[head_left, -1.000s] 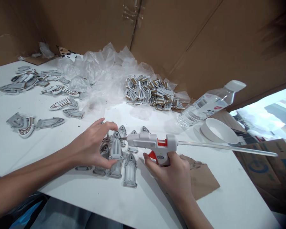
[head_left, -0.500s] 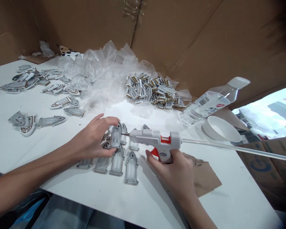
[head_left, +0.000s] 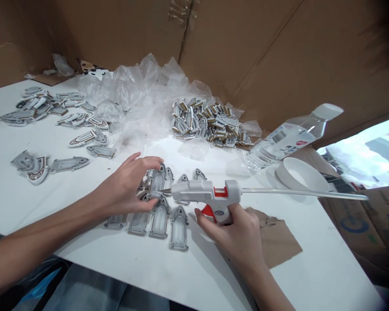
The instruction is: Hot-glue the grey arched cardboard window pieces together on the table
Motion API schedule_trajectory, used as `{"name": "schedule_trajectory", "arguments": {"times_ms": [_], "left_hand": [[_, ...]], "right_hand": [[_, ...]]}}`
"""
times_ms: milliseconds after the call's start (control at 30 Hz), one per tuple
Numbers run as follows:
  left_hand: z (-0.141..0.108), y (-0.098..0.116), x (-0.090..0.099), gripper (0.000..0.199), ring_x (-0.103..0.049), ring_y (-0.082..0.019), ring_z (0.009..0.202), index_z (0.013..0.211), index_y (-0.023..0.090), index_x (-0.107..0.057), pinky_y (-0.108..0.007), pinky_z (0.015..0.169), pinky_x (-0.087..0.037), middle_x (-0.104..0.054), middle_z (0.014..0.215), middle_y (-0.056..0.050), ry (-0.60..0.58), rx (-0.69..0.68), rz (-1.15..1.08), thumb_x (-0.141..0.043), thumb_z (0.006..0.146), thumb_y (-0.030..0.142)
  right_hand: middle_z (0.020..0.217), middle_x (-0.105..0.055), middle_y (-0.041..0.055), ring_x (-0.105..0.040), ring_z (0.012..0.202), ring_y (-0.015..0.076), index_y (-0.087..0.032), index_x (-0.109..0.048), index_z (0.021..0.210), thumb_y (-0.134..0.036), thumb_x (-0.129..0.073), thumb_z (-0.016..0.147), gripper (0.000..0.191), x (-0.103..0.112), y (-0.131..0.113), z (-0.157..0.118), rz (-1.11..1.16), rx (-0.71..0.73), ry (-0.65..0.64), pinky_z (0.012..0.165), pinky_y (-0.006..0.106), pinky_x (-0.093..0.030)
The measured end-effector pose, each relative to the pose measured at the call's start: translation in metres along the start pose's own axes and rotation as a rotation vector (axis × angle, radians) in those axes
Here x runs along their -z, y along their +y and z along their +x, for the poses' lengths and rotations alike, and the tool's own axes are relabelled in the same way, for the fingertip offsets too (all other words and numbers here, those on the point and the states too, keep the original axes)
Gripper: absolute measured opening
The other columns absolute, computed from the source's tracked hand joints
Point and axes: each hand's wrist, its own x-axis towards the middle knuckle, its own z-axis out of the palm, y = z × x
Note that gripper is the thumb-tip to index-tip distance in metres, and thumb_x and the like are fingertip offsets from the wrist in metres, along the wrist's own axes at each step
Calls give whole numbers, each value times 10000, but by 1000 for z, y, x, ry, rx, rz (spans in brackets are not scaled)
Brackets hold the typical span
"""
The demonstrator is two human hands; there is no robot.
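Note:
Between the thumb and fingers of my left hand [head_left: 129, 183] is a small grey arched window-shaped piece [head_left: 157, 181], held by its top and bottom ends above others like it. My right hand [head_left: 236, 233] is wrapped round the handle of a white hot glue gun [head_left: 207, 193] with a red trigger. A long clear glue stick [head_left: 298, 194] sticks out of its back. The gun's metal nozzle points left, at the lower right part of the held piece; I cannot tell if they touch. Several matching arched pieces [head_left: 179, 229] lie in rows on the white table [head_left: 194, 280] below.
Behind are a heap of grey and brown pieces [head_left: 210, 123], crumpled clear plastic bags [head_left: 139, 95] and scattered pieces [head_left: 35, 108] at left. A tilted plastic bottle [head_left: 288, 136], a white bowl [head_left: 303, 175] and a torn cardboard scrap [head_left: 280, 242] are at right. Cardboard walls [head_left: 246, 47] stand behind.
The glue gun has shifted slightly left and down, its nozzle moving from the held piece's upper right side to its lower part. My left hand has stayed nearly still.

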Motion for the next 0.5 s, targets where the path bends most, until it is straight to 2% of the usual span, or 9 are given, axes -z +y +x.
{"name": "schedule_trajectory", "arguments": {"times_ms": [233,500], "left_hand": [[1,1,2,575,-561,-260,1208,1184,232,-346,-551,1120,-293,-567,1290,-126,1,-25,10,-674,713,189],[1,0,1,582,-546,-264,1233,1181,240,-338,-560,1119,-287,-578,1273,-133,2,-52,15,-671,707,177]], "right_hand": [[401,-347,-77,-390,385,76,-244,-243,546,-411,-650,697,465,-2,-1,-1,1,30,-14,398,221,-276],[401,-338,-73,-378,397,80,-242,-279,532,-364,-618,683,390,-2,1,-1,-2,2,-45,400,222,-265]]}}
